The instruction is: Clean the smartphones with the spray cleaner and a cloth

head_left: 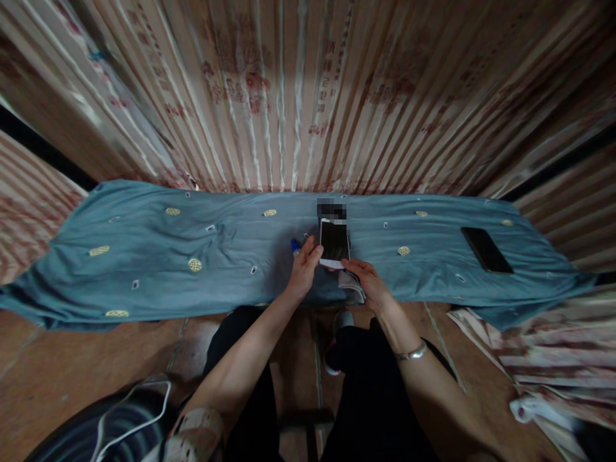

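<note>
White phone (333, 242) w/ dark screen sits mid-table on the blue cloth (144, 256). Our left hand (303, 269) pinches its left edge, fingers clamped on it; our right hand (369, 282) touches the bottom right corner while holding a folded cloth pad (351, 283) under the palm. A blue cap (295, 245) lies just beside the left fingers. Black phone (486, 249) lies well apart, far right.

Blurred patch (332, 210) above the phone (333, 242), cloth (351, 283) half hidden under right hand (369, 282)
</note>
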The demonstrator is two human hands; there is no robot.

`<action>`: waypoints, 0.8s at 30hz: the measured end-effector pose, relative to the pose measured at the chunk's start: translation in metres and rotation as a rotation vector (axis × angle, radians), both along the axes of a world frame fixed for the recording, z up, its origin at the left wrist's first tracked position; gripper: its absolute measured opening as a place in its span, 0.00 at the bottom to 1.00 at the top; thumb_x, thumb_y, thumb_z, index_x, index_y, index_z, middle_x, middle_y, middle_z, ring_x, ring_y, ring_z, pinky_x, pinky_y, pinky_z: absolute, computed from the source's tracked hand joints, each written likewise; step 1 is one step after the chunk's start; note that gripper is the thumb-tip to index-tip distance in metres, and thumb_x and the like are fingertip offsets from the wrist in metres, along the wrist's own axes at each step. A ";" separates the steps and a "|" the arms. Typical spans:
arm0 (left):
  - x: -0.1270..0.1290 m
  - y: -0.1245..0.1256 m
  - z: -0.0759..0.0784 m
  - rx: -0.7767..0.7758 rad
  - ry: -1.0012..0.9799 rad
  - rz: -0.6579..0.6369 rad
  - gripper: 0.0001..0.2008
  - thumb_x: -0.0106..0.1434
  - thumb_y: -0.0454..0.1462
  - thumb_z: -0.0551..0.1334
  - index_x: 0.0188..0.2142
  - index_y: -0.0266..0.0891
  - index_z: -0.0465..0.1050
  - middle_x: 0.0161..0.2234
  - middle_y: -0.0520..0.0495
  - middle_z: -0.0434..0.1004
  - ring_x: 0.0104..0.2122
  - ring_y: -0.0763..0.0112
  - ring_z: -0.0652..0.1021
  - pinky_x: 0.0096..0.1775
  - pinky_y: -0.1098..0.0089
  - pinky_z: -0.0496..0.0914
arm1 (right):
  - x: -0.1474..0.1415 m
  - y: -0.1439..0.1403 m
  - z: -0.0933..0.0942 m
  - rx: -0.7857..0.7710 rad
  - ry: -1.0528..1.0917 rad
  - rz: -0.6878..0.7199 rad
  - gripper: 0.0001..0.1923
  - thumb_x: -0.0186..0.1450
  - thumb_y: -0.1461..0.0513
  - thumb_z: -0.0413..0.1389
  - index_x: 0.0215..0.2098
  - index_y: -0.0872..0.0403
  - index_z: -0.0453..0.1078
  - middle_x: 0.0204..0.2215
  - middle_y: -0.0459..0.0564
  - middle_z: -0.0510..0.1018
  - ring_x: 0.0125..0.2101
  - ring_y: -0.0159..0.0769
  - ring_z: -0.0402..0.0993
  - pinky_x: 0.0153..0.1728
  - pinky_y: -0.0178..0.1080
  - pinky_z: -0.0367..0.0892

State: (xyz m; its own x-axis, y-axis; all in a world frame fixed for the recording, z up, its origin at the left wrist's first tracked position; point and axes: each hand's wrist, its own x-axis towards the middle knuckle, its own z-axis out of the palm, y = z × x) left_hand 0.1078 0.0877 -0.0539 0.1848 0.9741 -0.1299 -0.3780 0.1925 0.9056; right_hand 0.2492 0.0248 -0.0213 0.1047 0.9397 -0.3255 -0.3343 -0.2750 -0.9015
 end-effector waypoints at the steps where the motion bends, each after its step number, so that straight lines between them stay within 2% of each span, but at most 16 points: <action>1: 0.000 0.000 -0.005 0.061 0.068 0.022 0.28 0.54 0.48 0.74 0.52 0.43 0.77 0.50 0.44 0.78 0.48 0.62 0.78 0.49 0.63 0.74 | 0.003 0.001 -0.001 -0.004 -0.005 -0.016 0.20 0.45 0.46 0.72 0.22 0.54 0.78 0.19 0.46 0.80 0.19 0.29 0.72 0.22 0.31 0.68; 5: 0.001 0.001 -0.020 0.249 0.192 -0.017 0.32 0.48 0.44 0.76 0.54 0.44 0.76 0.48 0.43 0.74 0.47 0.61 0.78 0.46 0.62 0.76 | 0.012 0.004 -0.007 -0.038 0.005 -0.069 0.21 0.42 0.48 0.74 0.22 0.53 0.77 0.19 0.44 0.80 0.18 0.29 0.71 0.21 0.32 0.67; 10: 0.004 0.005 -0.030 0.347 0.236 -0.061 0.31 0.49 0.40 0.76 0.53 0.45 0.76 0.46 0.44 0.74 0.43 0.63 0.79 0.46 0.58 0.78 | 0.019 0.010 -0.014 -0.044 0.004 -0.050 0.22 0.42 0.48 0.75 0.24 0.53 0.76 0.19 0.43 0.79 0.19 0.30 0.72 0.22 0.32 0.67; 14: 0.005 0.007 -0.032 0.336 0.229 -0.068 0.29 0.50 0.39 0.75 0.53 0.45 0.76 0.46 0.45 0.74 0.43 0.65 0.79 0.50 0.57 0.77 | 0.022 0.015 -0.017 -0.009 -0.070 -0.053 0.25 0.42 0.43 0.73 0.24 0.53 0.77 0.20 0.45 0.80 0.21 0.31 0.73 0.24 0.33 0.67; 20: 0.011 0.005 -0.028 0.220 0.109 -0.058 0.30 0.49 0.40 0.76 0.52 0.42 0.76 0.48 0.43 0.76 0.46 0.63 0.79 0.56 0.55 0.73 | 0.026 0.022 -0.022 0.084 -0.339 -0.092 0.31 0.47 0.34 0.65 0.19 0.53 0.74 0.17 0.44 0.76 0.19 0.29 0.68 0.22 0.33 0.63; 24: 0.014 0.005 -0.025 0.178 0.086 -0.064 0.31 0.48 0.39 0.76 0.53 0.41 0.76 0.50 0.42 0.76 0.49 0.61 0.78 0.59 0.52 0.70 | 0.034 0.025 -0.027 0.087 -0.548 -0.088 0.30 0.49 0.35 0.64 0.19 0.52 0.72 0.14 0.41 0.71 0.18 0.29 0.64 0.19 0.33 0.58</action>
